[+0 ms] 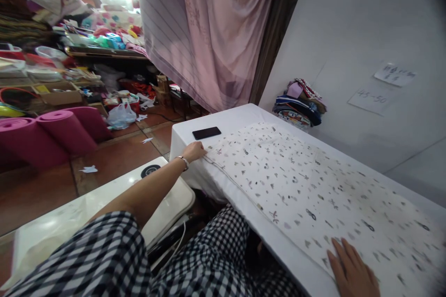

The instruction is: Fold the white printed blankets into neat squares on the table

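Note:
A white printed cloth (278, 181) with small grey and brown motifs lies spread on the white-covered table (237, 116). At its near left corner, my left hand (195, 151) is closed, with the fingertips pinching the fabric edge. A bracelet or watch (184, 162) circles that wrist. My right hand (351, 269) rests flat on the cloth close to the front edge, fingers stretched out; its wrist lies outside the view. Beyond my left hand, a black phone (206, 133) lies on the table cover, apart from the cloth.
Left of my legs stands a white glossy surface (167, 199) with a round black part. Folded clothes (299, 104) are piled against the wall behind the table. A pink curtain (223, 32) hangs at the back. Rolled pink mats (66, 130), boxes and bags crowd the left floor.

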`<state>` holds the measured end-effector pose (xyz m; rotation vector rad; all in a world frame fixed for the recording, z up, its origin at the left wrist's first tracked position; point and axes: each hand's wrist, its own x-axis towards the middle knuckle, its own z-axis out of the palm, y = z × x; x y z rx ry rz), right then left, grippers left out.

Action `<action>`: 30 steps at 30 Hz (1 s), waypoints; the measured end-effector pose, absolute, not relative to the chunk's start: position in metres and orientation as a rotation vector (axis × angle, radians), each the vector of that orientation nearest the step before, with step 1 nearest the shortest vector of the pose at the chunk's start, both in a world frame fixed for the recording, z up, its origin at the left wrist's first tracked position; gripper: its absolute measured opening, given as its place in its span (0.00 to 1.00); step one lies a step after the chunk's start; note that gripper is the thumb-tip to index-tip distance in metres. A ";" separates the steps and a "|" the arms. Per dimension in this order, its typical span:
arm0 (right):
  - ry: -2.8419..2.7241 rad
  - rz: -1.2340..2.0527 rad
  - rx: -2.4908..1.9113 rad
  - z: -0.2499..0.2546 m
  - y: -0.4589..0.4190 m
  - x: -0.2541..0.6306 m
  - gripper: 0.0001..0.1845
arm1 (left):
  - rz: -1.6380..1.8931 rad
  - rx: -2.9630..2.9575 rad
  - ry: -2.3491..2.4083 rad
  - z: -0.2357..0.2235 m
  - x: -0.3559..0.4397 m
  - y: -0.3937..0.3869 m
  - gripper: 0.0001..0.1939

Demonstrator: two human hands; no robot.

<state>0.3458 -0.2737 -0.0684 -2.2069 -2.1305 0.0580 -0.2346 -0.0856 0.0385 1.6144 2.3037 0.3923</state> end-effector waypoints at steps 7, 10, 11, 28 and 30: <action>-2.216 -0.140 -2.269 -0.058 -0.277 0.333 0.36 | 0.420 1.511 2.268 0.046 -0.243 -0.088 0.11; -2.207 -0.194 -2.273 -0.061 -0.276 0.334 0.36 | 0.372 1.466 2.239 0.043 -0.246 -0.091 0.10; -2.213 -0.206 -2.264 -0.062 -0.276 0.334 0.37 | 0.363 1.463 2.239 0.042 -0.246 -0.091 0.09; -2.107 -0.093 -2.280 -0.059 -0.276 0.328 0.34 | 0.100 1.796 2.272 0.050 -0.249 -0.064 0.14; -2.095 -0.100 -2.268 -0.061 -0.276 0.328 0.33 | 0.130 1.841 2.300 0.057 -0.252 -0.059 0.15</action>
